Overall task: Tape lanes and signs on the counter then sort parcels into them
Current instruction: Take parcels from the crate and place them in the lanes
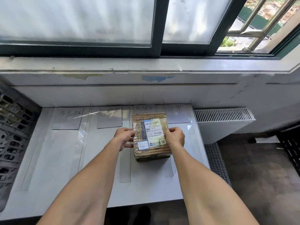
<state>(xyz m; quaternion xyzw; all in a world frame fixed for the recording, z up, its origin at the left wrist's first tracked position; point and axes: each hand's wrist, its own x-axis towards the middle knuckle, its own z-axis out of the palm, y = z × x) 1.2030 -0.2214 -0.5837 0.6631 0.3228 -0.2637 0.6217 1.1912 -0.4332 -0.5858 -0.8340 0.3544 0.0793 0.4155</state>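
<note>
A brown cardboard parcel [151, 137] wrapped in clear tape, with a white shipping label on top, is in the third lane of the white counter [56, 159]. My left hand [125, 138] grips its left side and my right hand [175, 138] grips its right side. Clear tape strips [125, 166] run front to back and divide the counter into lanes. Paper signs with handwriting lie at the head of the lanes: a left sign [68, 117], a second sign [109, 116], a third sign [144, 108] partly hidden behind the parcel, and a right sign [176, 112].
A grey plastic crate [14, 130] stands against the counter's left edge. A white radiator [222, 120] sits to the right, with a metal grille [215, 161] on the floor beside it. The window sill [146, 65] and sliding window rise behind the counter.
</note>
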